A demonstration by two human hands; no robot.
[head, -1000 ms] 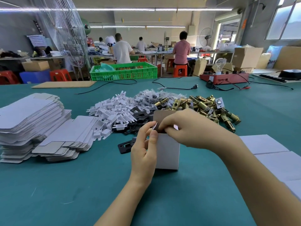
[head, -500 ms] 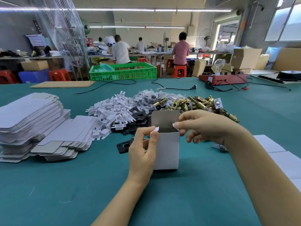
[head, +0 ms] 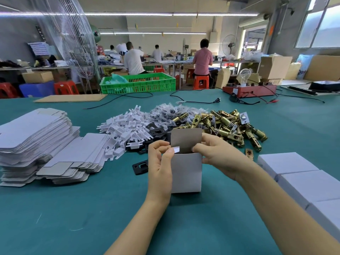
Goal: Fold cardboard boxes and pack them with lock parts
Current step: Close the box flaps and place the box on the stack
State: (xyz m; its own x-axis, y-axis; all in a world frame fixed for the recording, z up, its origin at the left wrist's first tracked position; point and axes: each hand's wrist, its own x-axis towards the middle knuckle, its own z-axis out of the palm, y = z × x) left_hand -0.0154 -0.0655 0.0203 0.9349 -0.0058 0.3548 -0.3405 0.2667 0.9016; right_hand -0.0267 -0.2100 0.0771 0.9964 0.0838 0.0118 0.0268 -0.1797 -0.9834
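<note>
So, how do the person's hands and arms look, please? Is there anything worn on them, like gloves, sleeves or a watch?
Both are bare. The left hand and the right hand have no gloves, and no rings show on the fingers in view. Both forearms are uncovered up to the edge of the picture: no sleeve, watch or bracelet shows. The nails that can be seen look short and unpainted.

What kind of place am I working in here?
Most likely a small factory packing floor: a stack of flat box blanks and a pile of brass latches lie on the green table, and other workers sit at benches behind.
</note>
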